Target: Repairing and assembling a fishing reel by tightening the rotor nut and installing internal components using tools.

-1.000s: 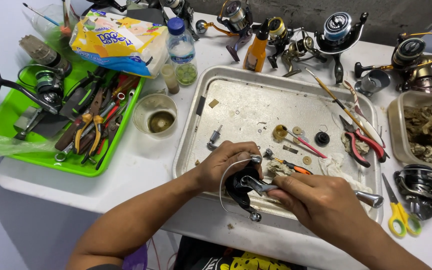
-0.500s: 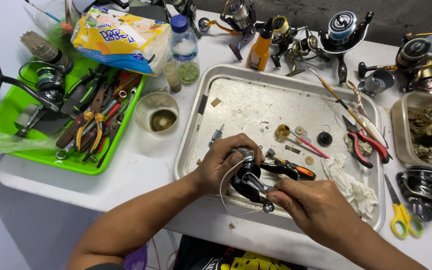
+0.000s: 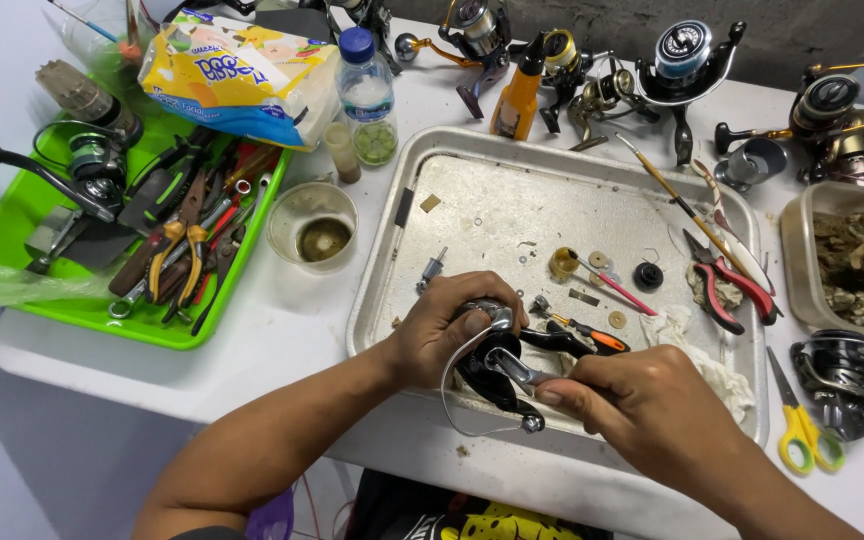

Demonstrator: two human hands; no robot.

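Head cam, looking down, close.

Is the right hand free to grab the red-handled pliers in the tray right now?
Probably not at once: the right hand is gripping the black reel with the left hand. The red-handled pliers lie uncovered in the tray.

Fishing-reel repair bench. Metal tray point(image 3: 472, 160) holds loose small parts; spinning reels point(image 3: 692, 60) lined up behind it. Green tray of pliers point(image 3: 22, 215) to its left.
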